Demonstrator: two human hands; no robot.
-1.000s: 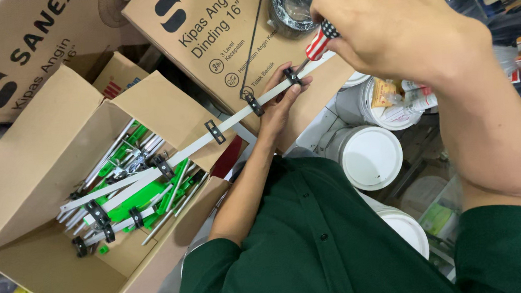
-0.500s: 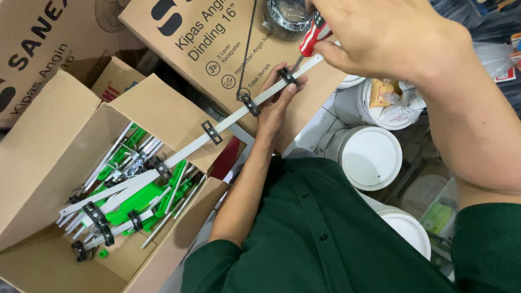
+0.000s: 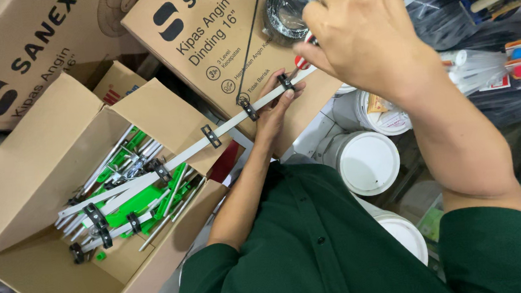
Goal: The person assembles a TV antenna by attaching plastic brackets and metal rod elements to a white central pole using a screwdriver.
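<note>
Now: your left hand point(image 3: 276, 105) grips long white metal bar point(image 3: 210, 135) with black clips, axis running down-left into open cardboard box point(image 3: 34, 183); your right hand point(image 3: 366, 36) clenches red-handled tool point(image 3: 301, 61) at bar's near end.

The left hand point(image 3: 277, 105) reached out far from the body on a bare forearm that ran up the middle of the view from a dark green sleeve, elbow bent near the chest, with its fingers point(image 3: 287, 95) curled in a closed grip and the thumb pressed across the top. The right hand point(image 3: 366, 36) was raised higher and to the right, back of the hand toward the camera, knuckles bent and fingertips pinched together at its left edge. Its thick bare forearm sloped down to the right into a green cuff near the lower right corner.
</note>
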